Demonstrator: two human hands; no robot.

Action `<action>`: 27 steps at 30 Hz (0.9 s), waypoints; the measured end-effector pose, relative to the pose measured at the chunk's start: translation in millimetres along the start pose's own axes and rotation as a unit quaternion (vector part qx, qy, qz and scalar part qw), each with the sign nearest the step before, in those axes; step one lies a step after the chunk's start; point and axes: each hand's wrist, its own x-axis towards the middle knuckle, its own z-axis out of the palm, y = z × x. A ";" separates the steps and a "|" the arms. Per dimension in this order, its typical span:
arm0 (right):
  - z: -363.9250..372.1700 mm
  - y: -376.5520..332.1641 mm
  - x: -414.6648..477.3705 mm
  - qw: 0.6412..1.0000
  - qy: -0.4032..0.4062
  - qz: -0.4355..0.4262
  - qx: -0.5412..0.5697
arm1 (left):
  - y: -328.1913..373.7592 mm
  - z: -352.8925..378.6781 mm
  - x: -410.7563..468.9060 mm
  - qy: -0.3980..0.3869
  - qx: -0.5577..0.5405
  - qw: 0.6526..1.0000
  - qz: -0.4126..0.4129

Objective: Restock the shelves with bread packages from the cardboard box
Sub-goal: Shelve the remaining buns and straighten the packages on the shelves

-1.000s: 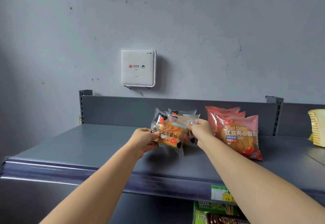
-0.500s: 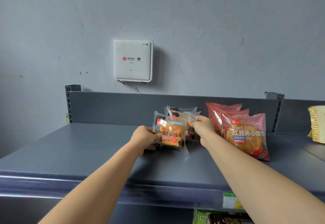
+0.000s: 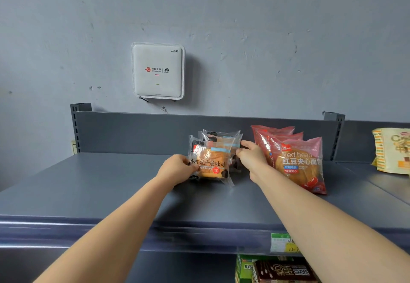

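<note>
1. Three toast packs [image 3: 216, 149] now stand in a row, near to far, on the shelf [image 3: 99, 189], just left of the red bean packs [image 3: 299, 162]. The front pack [image 3: 210, 162] sits lower than a second ago, base down on the shelf.
2. Left hand [image 3: 177, 168] still pinches the front pack's left edge, fingers curled.
3. Right hand [image 3: 251, 160]: fingers [image 3: 244, 145] lie against the row's right edge. Can't tell if they pinch or just press.
4. My read: placement is basically done and this is squaring up. Next comes release, then back to the cardboard box, which is out of view.
</note>
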 end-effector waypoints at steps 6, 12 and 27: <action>-3.2 -0.1 -6.9 0.998 0.003 -0.017 -0.066 | 2.4 -4.8 -8.5 -0.018 -0.014 1.000 0.003; -8.3 -3.1 -22.6 0.991 -0.010 -0.024 -0.134 | 4.3 -7.3 -17.7 -0.028 -0.025 0.999 0.004; -28.5 -10.7 -90.6 0.969 -0.030 -0.073 -0.235 | 6.7 -25.8 -69.2 0.002 0.058 0.997 0.049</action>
